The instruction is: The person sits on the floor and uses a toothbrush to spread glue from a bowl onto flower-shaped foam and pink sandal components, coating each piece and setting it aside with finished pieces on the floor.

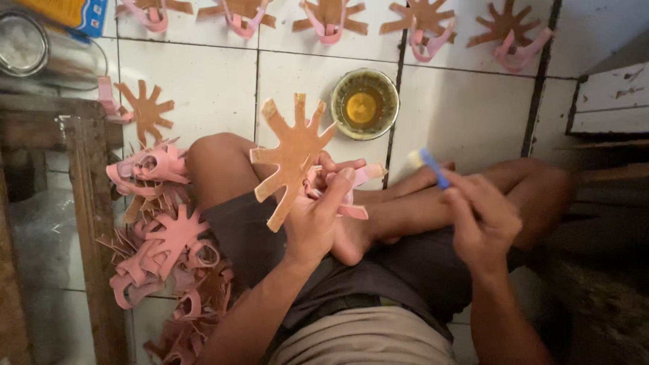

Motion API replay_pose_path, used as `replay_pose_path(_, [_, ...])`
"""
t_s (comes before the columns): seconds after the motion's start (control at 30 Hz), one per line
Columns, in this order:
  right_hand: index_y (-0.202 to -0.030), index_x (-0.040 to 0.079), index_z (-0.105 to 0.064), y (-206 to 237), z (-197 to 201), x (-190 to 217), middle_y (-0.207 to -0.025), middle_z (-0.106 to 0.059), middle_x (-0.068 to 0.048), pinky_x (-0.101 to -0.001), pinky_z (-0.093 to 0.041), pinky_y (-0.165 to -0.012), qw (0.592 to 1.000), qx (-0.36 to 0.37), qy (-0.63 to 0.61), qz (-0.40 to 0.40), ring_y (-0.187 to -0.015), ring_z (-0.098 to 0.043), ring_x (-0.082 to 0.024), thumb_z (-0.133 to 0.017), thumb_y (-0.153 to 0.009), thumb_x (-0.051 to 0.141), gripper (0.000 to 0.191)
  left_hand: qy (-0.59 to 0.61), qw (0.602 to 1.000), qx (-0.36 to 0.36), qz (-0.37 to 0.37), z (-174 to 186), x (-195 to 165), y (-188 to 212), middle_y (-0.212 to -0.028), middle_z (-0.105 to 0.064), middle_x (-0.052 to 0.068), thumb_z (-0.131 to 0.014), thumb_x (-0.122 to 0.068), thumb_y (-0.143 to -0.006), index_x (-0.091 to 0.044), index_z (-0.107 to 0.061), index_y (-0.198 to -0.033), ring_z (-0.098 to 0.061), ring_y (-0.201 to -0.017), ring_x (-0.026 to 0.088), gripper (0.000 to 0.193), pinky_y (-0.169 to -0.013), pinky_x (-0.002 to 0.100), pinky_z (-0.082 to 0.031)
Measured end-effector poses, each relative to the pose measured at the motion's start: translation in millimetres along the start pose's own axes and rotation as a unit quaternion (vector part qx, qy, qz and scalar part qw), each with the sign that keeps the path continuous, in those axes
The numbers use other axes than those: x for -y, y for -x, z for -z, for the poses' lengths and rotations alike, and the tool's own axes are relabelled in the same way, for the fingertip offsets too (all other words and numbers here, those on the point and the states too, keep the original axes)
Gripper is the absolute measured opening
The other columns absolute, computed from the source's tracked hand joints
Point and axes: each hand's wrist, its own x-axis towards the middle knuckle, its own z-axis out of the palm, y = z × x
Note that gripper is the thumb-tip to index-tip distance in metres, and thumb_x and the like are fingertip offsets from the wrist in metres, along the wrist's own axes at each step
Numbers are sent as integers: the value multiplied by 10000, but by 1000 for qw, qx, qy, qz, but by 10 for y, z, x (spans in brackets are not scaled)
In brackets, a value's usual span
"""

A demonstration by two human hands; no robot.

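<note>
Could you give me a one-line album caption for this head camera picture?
Seated on a tiled floor, left hand holds a star-shaped brown cutout, right hand a blue brush, near a glue bowl.

White tiled floor point(203, 81) with dark grout lines, worn wooden frame point(84, 203) at left edge, dim shadowed right corner

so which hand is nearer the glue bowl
Left. The left hand sits below the glue bowl, holding the star-shaped cutout; the right hand is farther off, lower right.
</note>
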Motion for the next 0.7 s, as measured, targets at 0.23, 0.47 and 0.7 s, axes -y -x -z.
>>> replay_pose_path(0.23, [-1196, -39, -695, 64, -192, -340, -973, -700, -166, -321, -537, -796, 1000, 6, -8, 6, -891, -688, -223, -663, -1002, -43, 197, -35, 999, -15, 23, -62, 247, -70, -950, -689, 98, -647, -88, -988, -45, -532, -1065, -584, -691, 75, 145, -516, 256, -559])
replay_pose_path(0.47, [-1234, -31, -723, -125, 231, -1290, -1008, -721, -109, -322, -524, -827, 967, -165, -64, -185, -907, -648, -171, -657, -1077, 159, 255, 178, 972, -40, 149, 52, 382, -841, -964, -666, 49, -586, -295, -961, -117, -618, -1044, -662, -910, 234, 199, -751, 408, -561])
replay_pose_path(0.7, [-1029, -19, -727, -260, 525, -1236, -903, -727, -154, -380, -518, -776, 926, -172, 102, -321, -817, -676, -265, -565, -1067, 236, 305, 230, 965, 42, 123, -580, 535, -2196, -869, -582, 24, -488, -580, -966, -186, -612, -969, -614, -852, 262, 413, -672, 396, -497])
